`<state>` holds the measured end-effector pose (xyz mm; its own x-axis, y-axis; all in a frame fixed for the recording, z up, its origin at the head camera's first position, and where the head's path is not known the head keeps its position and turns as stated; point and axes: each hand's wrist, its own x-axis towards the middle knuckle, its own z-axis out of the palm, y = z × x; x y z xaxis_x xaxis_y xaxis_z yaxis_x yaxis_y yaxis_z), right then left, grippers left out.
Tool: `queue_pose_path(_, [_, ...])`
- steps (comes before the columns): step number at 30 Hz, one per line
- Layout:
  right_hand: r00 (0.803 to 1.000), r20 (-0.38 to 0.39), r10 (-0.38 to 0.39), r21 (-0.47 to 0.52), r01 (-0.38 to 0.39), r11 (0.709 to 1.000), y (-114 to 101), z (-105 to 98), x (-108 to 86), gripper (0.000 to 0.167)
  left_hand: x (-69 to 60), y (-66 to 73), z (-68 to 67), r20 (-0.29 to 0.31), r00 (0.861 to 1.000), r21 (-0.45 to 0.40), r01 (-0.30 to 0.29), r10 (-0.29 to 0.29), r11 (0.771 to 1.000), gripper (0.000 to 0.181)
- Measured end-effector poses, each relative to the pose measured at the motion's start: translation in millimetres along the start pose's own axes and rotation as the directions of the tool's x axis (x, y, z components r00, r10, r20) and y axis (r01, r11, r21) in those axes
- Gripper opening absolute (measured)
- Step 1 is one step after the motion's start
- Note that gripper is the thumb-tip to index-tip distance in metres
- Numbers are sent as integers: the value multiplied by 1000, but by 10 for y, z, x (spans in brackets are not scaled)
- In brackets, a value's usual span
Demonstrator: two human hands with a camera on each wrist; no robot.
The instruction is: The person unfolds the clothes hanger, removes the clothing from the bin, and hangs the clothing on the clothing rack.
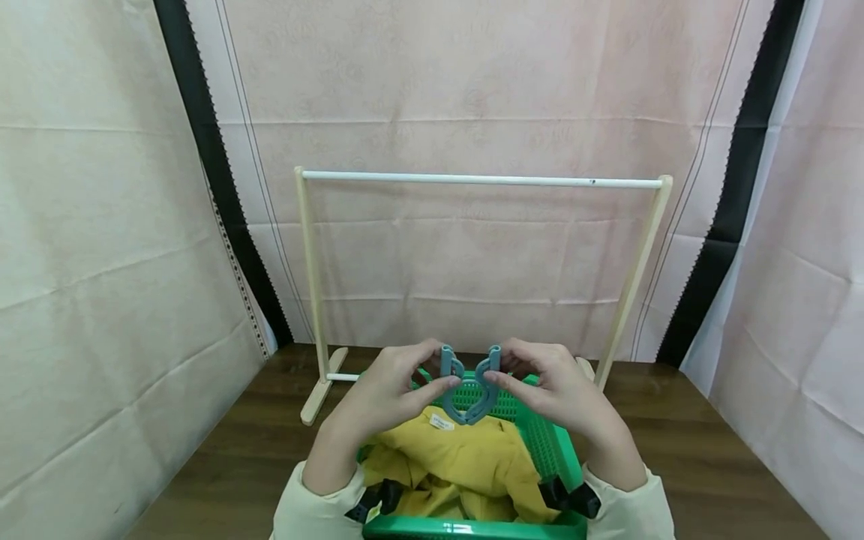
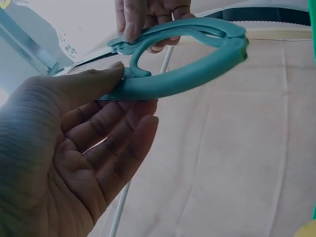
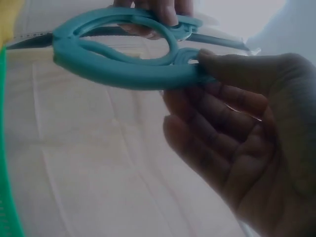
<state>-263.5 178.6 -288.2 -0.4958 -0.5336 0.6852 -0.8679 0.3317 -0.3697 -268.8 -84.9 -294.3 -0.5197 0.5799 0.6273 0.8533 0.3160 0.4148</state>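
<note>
A teal plastic clip (image 1: 482, 407), with two curved arms joined at the lower end, is held over the basket in the head view. Its arms are spread apart at the top. My left hand (image 1: 394, 382) pinches the end of one arm between thumb and fingers; my right hand (image 1: 560, 382) pinches the other end likewise. Up close in the left wrist view, the clip (image 2: 197, 71) shows slimmer curved strips inside its arms. Beneath the hands, a yellow garment (image 1: 466, 454) with a white label lies crumpled in a green basket (image 1: 563, 450).
Behind the basket stands a rack with a white top bar (image 1: 472, 178), pale uprights (image 1: 312, 277) and feet on the brown wooden table (image 1: 682, 450). Pale cloth walls (image 1: 459, 75) with black strips (image 1: 229, 202) surround the table at the back and sides.
</note>
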Motion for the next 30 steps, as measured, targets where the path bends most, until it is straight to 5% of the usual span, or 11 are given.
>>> queue_pose_path(8, [997,65,-30,-2,30,1000,41,16,14,16,-10,-16,-5,32,999,-11,1,-1,1000,13])
queue_pose_path(18, [991,128,-38,-22,42,999,45,52,-2,14,-56,-73,-54,114,991,6,-73,72,997,16])
queue_pose_path(30, [983,180,-31,9,30,1000,33,46,-20,13,-61,-75,-50,126,988,33,-89,85,995,18])
